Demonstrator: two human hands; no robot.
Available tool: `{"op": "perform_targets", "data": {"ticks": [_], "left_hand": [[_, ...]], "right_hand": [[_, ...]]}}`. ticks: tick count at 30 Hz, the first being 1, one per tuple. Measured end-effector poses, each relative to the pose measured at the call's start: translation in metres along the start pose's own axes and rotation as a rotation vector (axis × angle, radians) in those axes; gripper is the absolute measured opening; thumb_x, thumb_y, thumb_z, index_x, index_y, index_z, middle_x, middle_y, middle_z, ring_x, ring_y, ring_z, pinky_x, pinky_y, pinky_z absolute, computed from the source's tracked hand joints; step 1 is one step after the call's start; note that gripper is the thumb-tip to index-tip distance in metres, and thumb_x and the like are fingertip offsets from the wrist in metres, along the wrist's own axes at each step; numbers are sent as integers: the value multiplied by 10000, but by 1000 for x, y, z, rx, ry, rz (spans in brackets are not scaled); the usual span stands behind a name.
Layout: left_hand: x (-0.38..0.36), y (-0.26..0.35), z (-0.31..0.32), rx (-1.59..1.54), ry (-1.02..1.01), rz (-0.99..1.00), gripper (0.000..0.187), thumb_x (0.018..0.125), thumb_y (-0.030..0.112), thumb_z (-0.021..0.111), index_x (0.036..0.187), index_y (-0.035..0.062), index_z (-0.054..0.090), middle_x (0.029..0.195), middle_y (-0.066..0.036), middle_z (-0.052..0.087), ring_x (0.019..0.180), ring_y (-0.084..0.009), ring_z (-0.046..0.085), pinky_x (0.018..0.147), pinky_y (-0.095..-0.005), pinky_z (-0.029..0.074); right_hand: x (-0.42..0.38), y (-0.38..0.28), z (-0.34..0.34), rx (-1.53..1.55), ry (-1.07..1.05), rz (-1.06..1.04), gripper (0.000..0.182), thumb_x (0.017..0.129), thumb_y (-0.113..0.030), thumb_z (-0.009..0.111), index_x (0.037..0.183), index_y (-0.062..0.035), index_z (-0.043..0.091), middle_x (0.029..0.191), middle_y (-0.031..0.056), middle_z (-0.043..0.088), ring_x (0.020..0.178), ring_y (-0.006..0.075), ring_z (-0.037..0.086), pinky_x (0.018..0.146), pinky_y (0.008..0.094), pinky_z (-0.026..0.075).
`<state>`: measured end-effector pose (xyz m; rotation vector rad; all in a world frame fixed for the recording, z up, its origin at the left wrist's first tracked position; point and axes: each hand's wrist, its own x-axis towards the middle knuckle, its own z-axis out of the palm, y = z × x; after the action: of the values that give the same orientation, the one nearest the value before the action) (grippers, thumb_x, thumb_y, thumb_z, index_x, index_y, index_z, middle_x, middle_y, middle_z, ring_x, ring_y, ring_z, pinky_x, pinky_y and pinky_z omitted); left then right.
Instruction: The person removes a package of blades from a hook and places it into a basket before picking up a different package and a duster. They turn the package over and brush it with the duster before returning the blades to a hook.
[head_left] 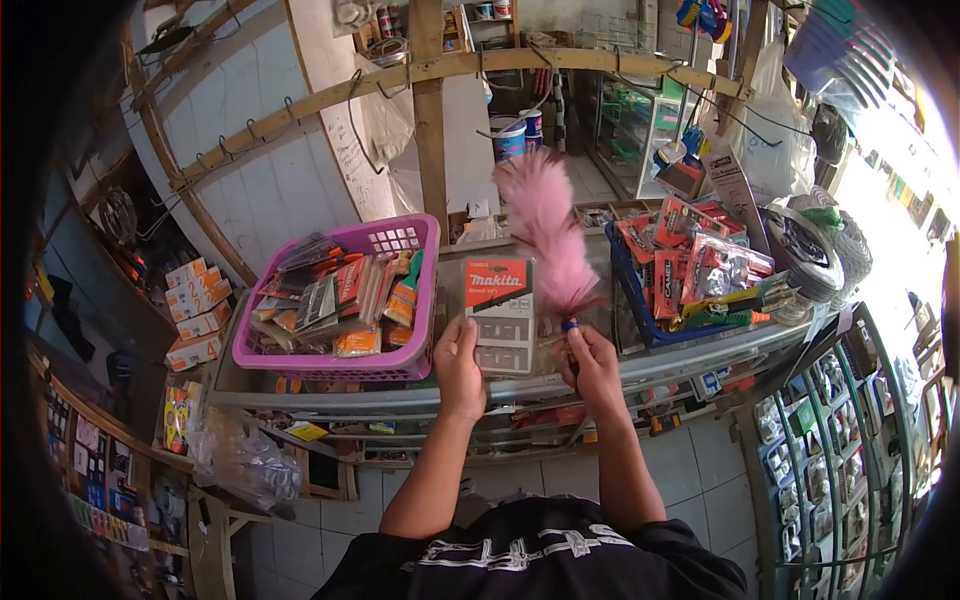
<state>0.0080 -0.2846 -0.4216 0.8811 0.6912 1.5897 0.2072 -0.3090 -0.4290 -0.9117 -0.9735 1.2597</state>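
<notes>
My left hand (pixel 461 368) grips the lower left edge of a flat Makita package (pixel 499 318), red at the top with grey pieces below, held upright over the glass counter. My right hand (pixel 592 368) is closed round the handle of a pink feather duster (pixel 550 225), whose fluffy head points up and away, slightly blurred. The duster is just right of the package. Left of my left hand stands a pink basket (pixel 428 290) full of packaged goods. A blue basket (pixel 622 290) with red and grey packs lies to the right of my right hand.
A wooden rail (pixel 450 68) with wire hooks crosses above the counter (pixel 400 392). Orange-and-white boxes (pixel 200 315) are stacked at the left. Coiled rope (pixel 845 255) sits at the right end, near a rack of small packs (pixel 830 440). Paint cans (pixel 508 138) stand behind.
</notes>
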Motion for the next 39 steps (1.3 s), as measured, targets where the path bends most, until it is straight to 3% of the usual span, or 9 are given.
{"op": "perform_targets", "data": {"ticks": [12,13,16,17,24,32,33,36,39], "left_hand": [[-12,-54,35,645,-73,393,568,1100,180,601,1587,-46,414,1390,-145,648,1276,-188,619,1108,-375,474],[-11,-48,30,645,-206,199,760,1131,328,565,1684,-51,206,1646,-225,406,1547,-234,371,1268,-375,292],[8,-67,19,46,-302,-209,771,1129,438,522,1682,-18,238,1644,-209,438,1524,-264,428,1259,-407,329],[12,-77,14,-77,-206,-376,625,1141,436,416,1631,50,376,1649,-203,446,1431,-329,549,1125,-438,482],[31,-7,41,-1015,-597,-408,751,1095,595,423,1660,106,344,1677,-262,384,1484,-482,456,1217,-610,394],[63,7,40,-970,-776,-228,850,1060,685,421,1686,129,274,1679,-218,386,1564,-400,365,1249,-607,361],[47,28,63,-677,-541,-212,870,1053,703,418,1677,112,284,1670,-214,399,1553,-392,384,1249,-610,370],[77,-27,45,-1260,-433,-694,892,1048,716,410,1673,91,283,1665,-210,405,1546,-394,393,1268,-608,353],[46,2,66,-1030,-650,-471,820,1063,575,527,1656,53,306,1667,-230,392,1547,-403,385,1235,-651,379]], "right_hand": [[-23,-10,17,-19,43,-96,144,1017,-155,770,1050,-42,687,736,-86,561,625,-3,432,535,215,321],[-26,-15,18,-16,20,-82,147,1018,-164,771,1038,-43,690,741,-85,569,637,-5,435,541,215,322],[-30,-19,5,-81,-115,-36,179,1035,-170,748,1115,-19,700,745,-93,568,637,-7,432,538,218,309],[-33,-24,6,-135,-114,-31,176,1041,-147,724,1144,-7,698,740,-83,566,631,6,452,542,220,340],[-42,-37,0,-535,119,-480,202,999,-77,706,1132,74,718,796,23,637,747,89,531,687,271,454],[-42,-50,-38,-662,101,-223,351,958,-104,782,1272,47,741,987,183,779,818,160,698,759,344,573],[-43,-46,-30,-615,66,-207,350,960,-109,782,1273,43,742,996,188,783,813,166,701,767,349,573],[-41,-18,-17,-571,-22,-290,343,974,-138,776,1263,41,742,998,221,785,802,191,716,799,369,574],[-32,-25,4,-652,123,-228,333,983,-155,765,1242,52,737,948,244,768,804,188,703,798,353,561]]}}
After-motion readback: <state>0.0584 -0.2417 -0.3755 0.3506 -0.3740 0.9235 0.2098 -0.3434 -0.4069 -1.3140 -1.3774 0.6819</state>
